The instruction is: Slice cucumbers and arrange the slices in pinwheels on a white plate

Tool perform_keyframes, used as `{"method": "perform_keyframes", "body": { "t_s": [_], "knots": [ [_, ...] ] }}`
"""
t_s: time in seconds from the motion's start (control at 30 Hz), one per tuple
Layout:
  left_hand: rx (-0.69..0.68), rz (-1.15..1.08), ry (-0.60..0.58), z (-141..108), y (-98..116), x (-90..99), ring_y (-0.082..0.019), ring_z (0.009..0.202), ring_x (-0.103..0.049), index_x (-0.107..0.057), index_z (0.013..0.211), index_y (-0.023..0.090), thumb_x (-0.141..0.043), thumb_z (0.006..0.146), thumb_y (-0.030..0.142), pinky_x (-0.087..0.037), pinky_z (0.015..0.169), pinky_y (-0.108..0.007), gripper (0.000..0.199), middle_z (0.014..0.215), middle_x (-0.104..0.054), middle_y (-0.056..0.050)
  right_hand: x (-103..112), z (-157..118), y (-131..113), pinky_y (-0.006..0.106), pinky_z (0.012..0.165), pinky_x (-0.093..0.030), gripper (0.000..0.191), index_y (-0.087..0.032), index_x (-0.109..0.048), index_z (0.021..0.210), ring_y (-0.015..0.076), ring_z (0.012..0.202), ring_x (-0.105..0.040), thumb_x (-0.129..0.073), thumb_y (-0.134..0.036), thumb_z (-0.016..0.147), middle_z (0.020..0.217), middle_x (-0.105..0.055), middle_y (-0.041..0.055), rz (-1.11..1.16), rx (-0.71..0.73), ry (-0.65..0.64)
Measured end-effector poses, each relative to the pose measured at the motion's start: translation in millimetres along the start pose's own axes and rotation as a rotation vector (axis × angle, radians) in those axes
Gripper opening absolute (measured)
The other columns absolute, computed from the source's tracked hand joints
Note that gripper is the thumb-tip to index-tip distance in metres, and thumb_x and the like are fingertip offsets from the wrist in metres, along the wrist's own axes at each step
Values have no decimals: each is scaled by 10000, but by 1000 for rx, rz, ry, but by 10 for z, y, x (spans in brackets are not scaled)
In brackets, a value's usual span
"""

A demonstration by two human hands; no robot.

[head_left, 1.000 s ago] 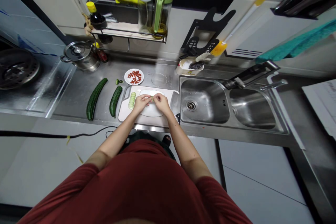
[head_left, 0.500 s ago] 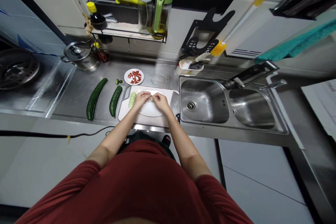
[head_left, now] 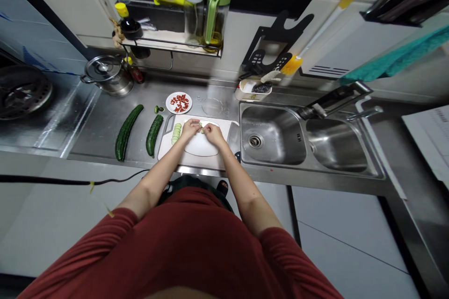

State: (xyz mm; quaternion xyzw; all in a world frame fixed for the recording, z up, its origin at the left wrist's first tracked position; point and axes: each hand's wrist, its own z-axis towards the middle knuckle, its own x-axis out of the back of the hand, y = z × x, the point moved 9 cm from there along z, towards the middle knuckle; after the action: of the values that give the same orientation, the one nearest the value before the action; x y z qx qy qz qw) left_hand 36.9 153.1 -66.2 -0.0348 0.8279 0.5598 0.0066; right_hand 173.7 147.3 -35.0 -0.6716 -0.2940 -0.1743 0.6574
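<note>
Over a white plate (head_left: pixel 201 150) on the cutting board (head_left: pixel 167 153), my left hand (head_left: pixel 190 129) and my right hand (head_left: pixel 213 134) meet at their fingertips. Both are closed in a pinch on a small pale-green cucumber slice (head_left: pixel 201 130), partly hidden by the fingers. Just left of my left hand, a row of overlapping cucumber slices (head_left: pixel 176 133) lies on the board. A cut cucumber (head_left: pixel 154 135) rests left of the board, and a longer whole cucumber (head_left: pixel 128 131) lies beyond it. Cucumber ends (head_left: pixel 159 109) sit near the board's far left corner.
Behind the board stands a small plate (head_left: pixel 169 103) with chopped red pieces (head_left: pixel 180 102). A black knife handle (head_left: pixel 238 156) shows at the board's right edge, beside the sink (head_left: pixel 273 149). A steel pot (head_left: pixel 108 77) stands back left, below a shelf with bottles (head_left: pixel 213 23).
Both hands stay over the plate with small finger shifts. My right hand has moved slightly left. The plate under them sits a touch further left.
</note>
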Motion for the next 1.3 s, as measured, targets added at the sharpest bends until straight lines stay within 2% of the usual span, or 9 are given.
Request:
{"method": "perform_keyframes", "body": {
  "t_s": [0.17,0.53,0.73,0.97,1.1,1.3],
  "knots": [
    [10,22,-10,47,0,-40,-88,512,-563,-571,943,162,-722,632,227,-394,478,-176,351,571,-590,39,-17,42,23,223,684,-394,172,-172,-669,824,134,690,-545,-499,-167,798,763,-657,6,-47,-23,-15],
    [17,33,15,123,-60,-26,-90,524,-568,-585,919,161,-725,633,203,-402,491,-177,321,578,-568,38,-35,83,70,226,692,-403,159,-180,-669,843,145,720,-574,-510,-190,837,790,-677,27,-104,-78,-17],
    [-4,90,26,125,0,-41,-92,510,-552,-589,911,165,-698,637,185,-410,506,-187,296,560,-560,42,-30,112,89,231,713,-406,164,-186,-667,824,156,766,-591,-504,-194,840,826,-686,45,-148,-84,3],
    [-144,354,24,118,170,-13,-95,460,-485,-628,906,181,-668,643,160,-391,548,-219,267,566,-581,43,-29,77,112,252,694,-401,142,-202,-642,814,185,776,-595,-515,-253,854,837,-683,62,-208,-126,-6],
    [-275,520,54,121,278,2,-125,547,-527,-652,900,197,-644,657,135,-399,626,-235,251,616,-604,25,-42,76,126,255,671,-395,123,-212,-627,817,196,787,-598,-523,-270,853,862,-684,68,-231,-135,-2],
    [-362,678,65,93,350,-42,-160,640,-553,-672,943,205,-613,713,142,-409,697,-259,246,682,-626,-11,-51,77,133,251,658,-395,130,-211,-621,849,197,812,-613,-517,-288,867,889,-688,78,-283,-182,-9]
  ]
}}
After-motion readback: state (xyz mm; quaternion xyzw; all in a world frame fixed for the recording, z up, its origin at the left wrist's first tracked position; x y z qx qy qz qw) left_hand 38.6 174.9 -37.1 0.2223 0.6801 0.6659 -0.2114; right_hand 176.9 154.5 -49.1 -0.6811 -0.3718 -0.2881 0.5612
